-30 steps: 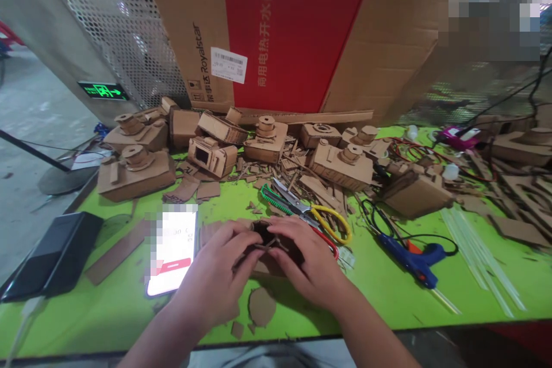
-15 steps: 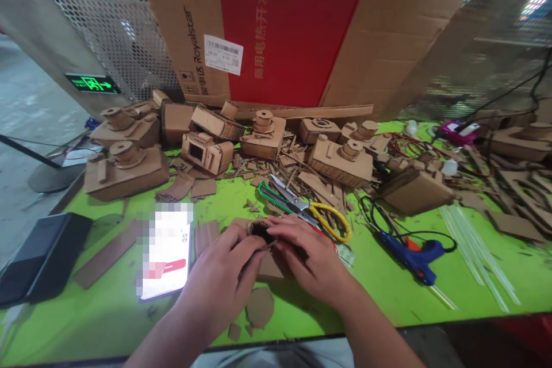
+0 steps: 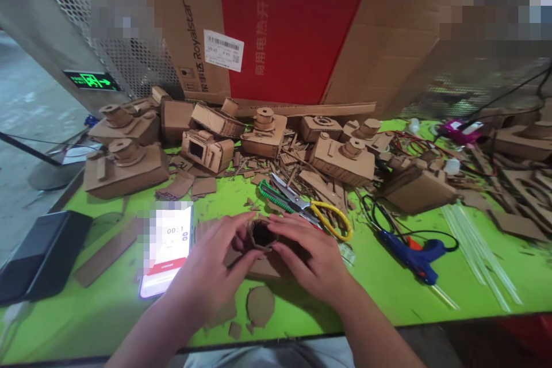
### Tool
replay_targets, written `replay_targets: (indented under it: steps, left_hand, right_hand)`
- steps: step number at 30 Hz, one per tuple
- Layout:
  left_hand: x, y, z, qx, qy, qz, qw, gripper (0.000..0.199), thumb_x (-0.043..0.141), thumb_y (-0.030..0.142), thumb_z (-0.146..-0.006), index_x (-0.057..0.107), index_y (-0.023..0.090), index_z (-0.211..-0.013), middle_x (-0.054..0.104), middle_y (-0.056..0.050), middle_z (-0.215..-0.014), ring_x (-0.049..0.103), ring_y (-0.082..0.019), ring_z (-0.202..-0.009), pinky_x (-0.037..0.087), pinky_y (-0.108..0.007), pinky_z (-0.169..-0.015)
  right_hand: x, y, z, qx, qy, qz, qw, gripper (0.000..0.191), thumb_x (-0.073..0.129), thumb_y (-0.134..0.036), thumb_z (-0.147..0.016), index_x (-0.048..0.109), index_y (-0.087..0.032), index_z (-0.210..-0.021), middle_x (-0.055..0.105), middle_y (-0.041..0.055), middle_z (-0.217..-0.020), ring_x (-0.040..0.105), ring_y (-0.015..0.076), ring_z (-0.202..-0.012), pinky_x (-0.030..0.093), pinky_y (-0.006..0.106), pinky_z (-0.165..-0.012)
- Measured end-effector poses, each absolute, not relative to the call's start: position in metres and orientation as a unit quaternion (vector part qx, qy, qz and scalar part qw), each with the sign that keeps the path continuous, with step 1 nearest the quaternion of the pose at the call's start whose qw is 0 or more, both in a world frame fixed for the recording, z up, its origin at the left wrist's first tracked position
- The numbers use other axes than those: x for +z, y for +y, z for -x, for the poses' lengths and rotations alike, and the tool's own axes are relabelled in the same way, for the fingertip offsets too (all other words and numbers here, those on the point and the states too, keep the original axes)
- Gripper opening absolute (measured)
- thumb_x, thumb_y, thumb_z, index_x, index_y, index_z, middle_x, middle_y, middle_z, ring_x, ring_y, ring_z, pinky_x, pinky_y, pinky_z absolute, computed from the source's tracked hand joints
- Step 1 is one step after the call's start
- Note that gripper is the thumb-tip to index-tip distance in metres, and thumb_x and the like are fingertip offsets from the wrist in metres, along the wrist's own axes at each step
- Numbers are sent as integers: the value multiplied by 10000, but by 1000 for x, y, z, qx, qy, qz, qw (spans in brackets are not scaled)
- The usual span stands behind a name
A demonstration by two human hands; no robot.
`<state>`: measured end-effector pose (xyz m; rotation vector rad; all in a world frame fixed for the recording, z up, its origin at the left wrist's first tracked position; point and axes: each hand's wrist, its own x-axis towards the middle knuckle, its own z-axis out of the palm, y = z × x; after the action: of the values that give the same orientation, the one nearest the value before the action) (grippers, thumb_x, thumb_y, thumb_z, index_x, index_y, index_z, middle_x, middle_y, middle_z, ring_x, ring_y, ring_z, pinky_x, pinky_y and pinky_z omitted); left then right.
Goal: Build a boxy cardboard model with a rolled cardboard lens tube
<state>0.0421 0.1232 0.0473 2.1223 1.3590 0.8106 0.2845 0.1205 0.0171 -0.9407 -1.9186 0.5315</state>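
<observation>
Between my hands sits a short cardboard ring, its dark round opening facing up. My left hand wraps its left side, with the thumb along the near edge. Fingers of my right hand curve round the right side. A flat cardboard piece lies under the ring, partly hidden by both hands. Nearer the table edge is a rough cardboard disc, with a small cardboard scrap beside it.
Yellow-handled scissors and a green cutter lie beyond my hands. A blue glue gun and clear glue sticks are right. A lit phone and dark box stand left. Cardboard camera models line the back.
My left hand has shifted left and its fingers have spread around the ring. More of the ring's opening shows. My right hand has moved only slightly.
</observation>
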Motion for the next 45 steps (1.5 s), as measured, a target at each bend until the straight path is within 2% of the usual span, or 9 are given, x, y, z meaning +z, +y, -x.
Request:
replay_targets:
  steps: [3, 11, 16, 21, 23, 26, 29, 33, 45]
  left_hand:
    - [47, 125, -41, 306, 487, -789, 214, 389, 780, 307, -986, 730, 294, -1371, 802, -58, -1193, 780, -239, -1035, 643, -363, -929]
    - [51, 129, -42, 313, 497, -777, 228, 342, 826, 337, -939, 807, 310, -1279, 810, 13, -874, 732, -181, -717, 623, -289, -715]
    - [48, 127, -42, 302, 499, -775, 244, 376, 797, 315, -941, 796, 320, -1317, 854, -7, -1007, 785, -202, -816, 634, -300, -744]
    - [55, 131, -17, 243, 549, -763, 240, 436, 688, 471, -972, 775, 300, -1364, 844, -57, -1057, 787, -256, -870, 645, -372, -788]
    - [63, 139, 1, 197, 659, -710, 152, 487, 548, 545, -1021, 774, 253, -1339, 824, -113, -1108, 785, -326, -951, 636, -480, -874]
    - [70, 151, 24, 9, 769, -637, 61, 785, 454, 725, -1005, 661, 121, -1463, 684, -292, -1395, 679, -539, -1265, 564, -661, -980]
    - [70, 159, 29, -82, 790, -604, 71, 938, 346, 811, -997, 607, 44, -1467, 648, -358, -1346, 667, -552, -1266, 564, -618, -973]
    - [69, 164, 19, -130, 785, -600, 78, 886, 254, 743, -1024, 639, 21, -1364, 652, -340, -1243, 688, -521, -1209, 550, -577, -989]
    - [74, 169, 29, -128, 777, -605, 116, 877, 313, 744, -1025, 651, -7, -1327, 628, -352, -1247, 649, -564, -1255, 508, -581, -1020]
  right_hand:
    - [17, 120, -284, 215, -775, 386, 451, 383, 672, -229, -1086, 681, -301, -1463, 828, 80, -1355, 789, 263, -1274, 597, 516, -1187]
    - [17, 119, -285, 221, -773, 390, 449, 367, 665, -261, -1094, 683, -298, -1459, 834, 72, -1323, 786, 265, -1259, 592, 522, -1196]
    - [18, 120, -285, 229, -789, 353, 448, 399, 658, -261, -1108, 669, -305, -1504, 803, 78, -1392, 753, 240, -1307, 557, 496, -1220]
    - [17, 119, -280, 207, -781, 371, 457, 231, 750, -276, -1055, 784, -257, -1282, 816, 106, -1315, 764, 246, -1253, 567, 471, -1200]
    - [16, 118, -279, 204, -774, 380, 463, 182, 752, -261, -1048, 795, -247, -1224, 825, 105, -1272, 771, 241, -1224, 575, 458, -1190]
    - [15, 118, -279, 200, -773, 384, 464, 172, 759, -266, -1042, 796, -240, -1207, 828, 107, -1255, 771, 245, -1219, 580, 451, -1187]
    - [15, 118, -279, 204, -771, 384, 465, 175, 758, -264, -1042, 792, -237, -1212, 829, 106, -1256, 771, 246, -1224, 576, 450, -1193]
    - [15, 118, -280, 208, -771, 381, 466, 183, 764, -262, -1038, 788, -238, -1218, 828, 103, -1264, 767, 247, -1233, 568, 456, -1201]
    - [16, 118, -279, 200, -773, 379, 468, 178, 753, -270, -1045, 787, -241, -1218, 828, 108, -1249, 775, 257, -1211, 588, 467, -1183]
